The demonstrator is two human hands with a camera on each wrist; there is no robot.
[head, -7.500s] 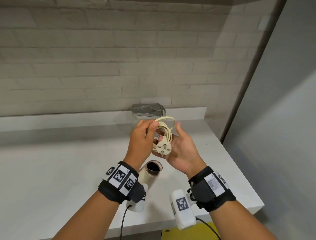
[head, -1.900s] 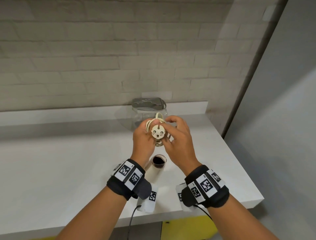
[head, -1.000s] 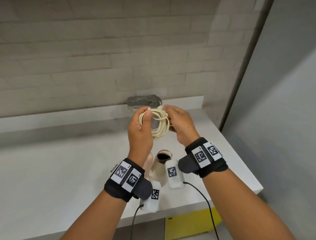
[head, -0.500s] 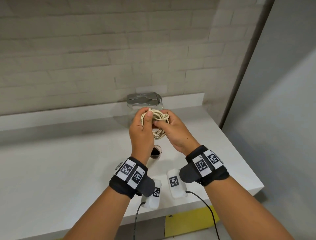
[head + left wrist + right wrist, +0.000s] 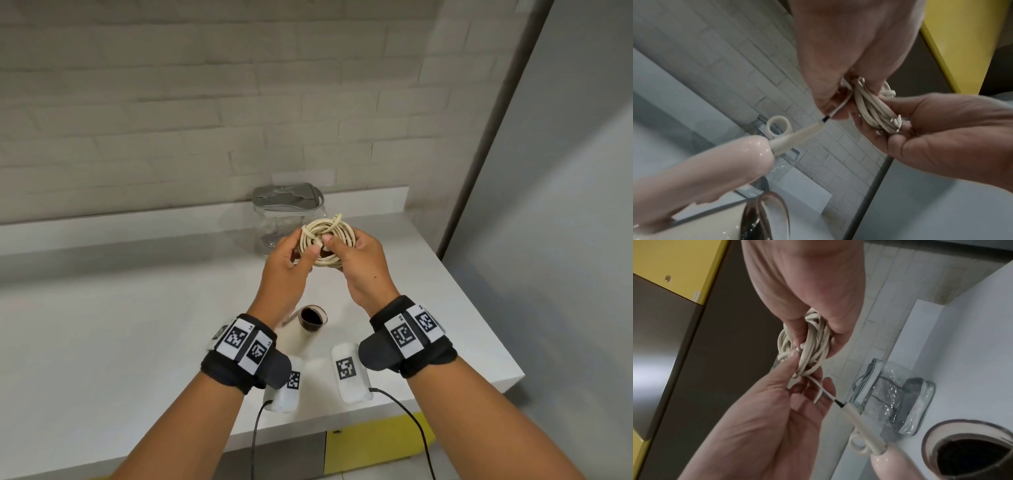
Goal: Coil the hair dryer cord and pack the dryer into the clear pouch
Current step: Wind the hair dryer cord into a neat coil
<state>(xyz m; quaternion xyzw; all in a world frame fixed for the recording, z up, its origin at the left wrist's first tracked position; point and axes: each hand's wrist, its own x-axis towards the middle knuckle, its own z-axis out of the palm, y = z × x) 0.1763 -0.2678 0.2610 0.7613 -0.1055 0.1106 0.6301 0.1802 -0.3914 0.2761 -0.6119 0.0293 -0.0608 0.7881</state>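
Observation:
Both hands hold a cream cord coil (image 5: 325, 241) in the air above the white counter. My left hand (image 5: 287, 270) pinches the coil's left side with its thumb on top. From the right, my right hand (image 5: 363, 263) grips it, fingers curled round the loops. A short straight run of cord (image 5: 824, 391) leads down to the pink hair dryer's handle (image 5: 705, 170). The dryer's dark nozzle (image 5: 312, 317) shows below my hands. The clear pouch (image 5: 287, 216) with a grey zip top stands behind the coil. The plug is hidden.
The white counter (image 5: 120, 325) runs to a brick wall with a low ledge (image 5: 137, 219). Its right edge (image 5: 479, 308) ends near a grey panel. Yellow cabinet fronts (image 5: 370, 448) sit below the front edge.
The plug seen earlier is now out of sight in the coil. The hands have dropped a little toward the counter, and both still hold the coil.

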